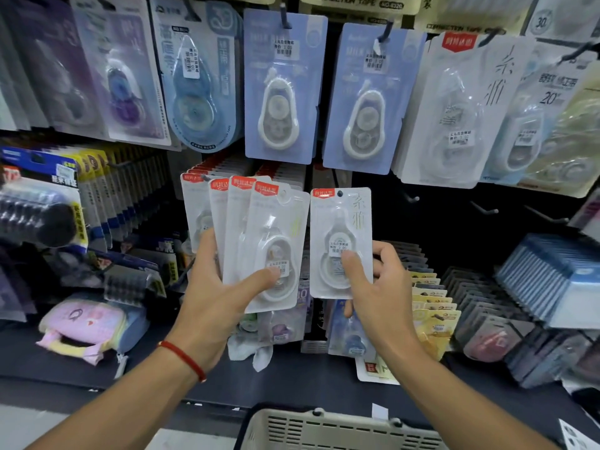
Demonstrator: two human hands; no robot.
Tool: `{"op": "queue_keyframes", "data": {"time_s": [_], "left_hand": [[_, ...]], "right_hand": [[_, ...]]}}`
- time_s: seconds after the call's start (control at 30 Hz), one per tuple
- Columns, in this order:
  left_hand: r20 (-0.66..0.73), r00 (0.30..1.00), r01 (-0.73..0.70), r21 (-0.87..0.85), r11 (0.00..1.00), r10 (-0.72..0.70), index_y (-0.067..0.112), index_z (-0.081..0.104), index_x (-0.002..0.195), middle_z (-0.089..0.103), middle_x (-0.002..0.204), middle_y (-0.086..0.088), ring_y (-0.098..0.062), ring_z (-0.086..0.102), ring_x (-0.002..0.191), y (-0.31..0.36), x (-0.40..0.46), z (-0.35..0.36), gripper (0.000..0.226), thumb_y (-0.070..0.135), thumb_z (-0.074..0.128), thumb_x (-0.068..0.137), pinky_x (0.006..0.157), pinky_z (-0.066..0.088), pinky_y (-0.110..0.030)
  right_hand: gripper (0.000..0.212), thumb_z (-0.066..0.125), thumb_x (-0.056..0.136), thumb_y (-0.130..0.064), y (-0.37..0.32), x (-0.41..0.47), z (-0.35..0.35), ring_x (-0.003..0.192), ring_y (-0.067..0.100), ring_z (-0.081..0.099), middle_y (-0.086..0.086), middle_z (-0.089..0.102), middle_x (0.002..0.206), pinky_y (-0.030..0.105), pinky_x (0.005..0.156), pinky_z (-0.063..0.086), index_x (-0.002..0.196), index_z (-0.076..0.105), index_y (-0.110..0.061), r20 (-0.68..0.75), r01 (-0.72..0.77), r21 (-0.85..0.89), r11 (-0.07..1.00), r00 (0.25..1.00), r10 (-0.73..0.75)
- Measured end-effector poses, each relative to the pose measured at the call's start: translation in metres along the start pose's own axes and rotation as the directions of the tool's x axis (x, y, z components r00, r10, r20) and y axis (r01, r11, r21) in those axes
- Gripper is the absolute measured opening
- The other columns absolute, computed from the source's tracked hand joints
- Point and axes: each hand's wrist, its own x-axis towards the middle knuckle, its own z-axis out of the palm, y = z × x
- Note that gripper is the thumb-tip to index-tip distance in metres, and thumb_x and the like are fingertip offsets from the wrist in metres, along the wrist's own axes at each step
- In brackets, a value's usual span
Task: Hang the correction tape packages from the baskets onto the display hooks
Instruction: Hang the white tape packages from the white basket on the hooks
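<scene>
**Two hands holding correction tape packages before the hook display**

Your left hand (216, 289) grips a fanned stack of packages (256, 241), four cards overlapping; the thumb presses across the front card's blister and the fingers curl behind the stack. Each card stands with its long axis near vertical, leaning slightly right, the red label and hang hole uppermost. A red cord bracelet (183, 358) circles this wrist.

Your right hand (378, 287) pinches a single package (341, 241) by its lower half, thumb on the front over the price sticker, fingers curled behind. This card is upright, long axis vertical, hang hole at the top, printed face toward you. It sits just beside the fanned stack, apart from it by a narrow gap.

Both lots are held in front of the dark display panel. To the right of the single package, bare hooks (483, 209) project from the panel. Above hang blue-backed packages (282, 89) and a white stack of hung packages (451, 115) with the same red label. The rim of a beige basket (341, 430) lies at the lower edge, below your arms.
</scene>
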Motion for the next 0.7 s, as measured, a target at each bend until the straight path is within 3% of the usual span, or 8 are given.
{"op": "queue_keyframes", "data": {"time_s": [0.3,0.53,0.63,0.7], "left_hand": [[0.037,0.999,-0.012,-0.034,0.999,0.013,0.047,0.060,0.129,0.073,0.128,0.006,-0.019,0.071,0.119,0.003,-0.002,0.007,0.075,0.031,0.092,0.064,0.099,0.056,-0.044],[0.023,1.000,-0.017,-0.058,0.998,0.019,0.046,0.060,0.129,0.074,0.125,0.006,-0.019,0.073,0.115,0.003,-0.001,0.006,0.075,0.032,0.092,0.063,0.088,0.062,-0.029],[0.029,0.999,-0.015,-0.071,0.997,0.017,0.045,0.061,0.129,0.074,0.126,0.005,-0.019,0.073,0.116,0.002,-0.001,0.006,0.074,0.031,0.092,0.064,0.087,0.061,-0.028],[0.037,0.999,-0.009,-0.072,0.997,0.011,0.045,0.060,0.131,0.074,0.127,0.005,-0.020,0.073,0.117,0.002,-0.001,0.007,0.075,0.030,0.092,0.065,0.089,0.062,-0.032]], "right_hand": [[0.018,0.068,0.102,-0.041,-0.002,0.011,-0.006,0.047,0.027,0.066,-0.003,0.077,0.088,0.049,0.054,0.059,0.110,0.062,-0.026,0.057,-0.002,-0.003,1.000,0.998,0.002],[0.014,0.069,0.100,-0.039,0.003,0.005,-0.007,0.047,0.025,0.067,-0.005,0.077,0.088,0.042,0.047,0.056,0.105,0.063,-0.027,0.001,-0.005,0.006,1.000,1.000,0.005],[0.021,0.066,0.102,-0.042,0.005,0.010,-0.004,0.066,0.020,0.075,-0.004,0.078,0.098,0.042,0.058,0.063,0.115,0.063,-0.027,0.045,-0.061,0.012,0.998,0.997,0.060],[0.041,0.060,0.103,-0.049,0.007,0.015,-0.004,0.093,0.017,0.076,-0.001,0.072,0.123,0.037,0.072,0.064,0.135,0.056,-0.023,0.119,-0.177,-0.059,0.982,0.976,0.183]]}}
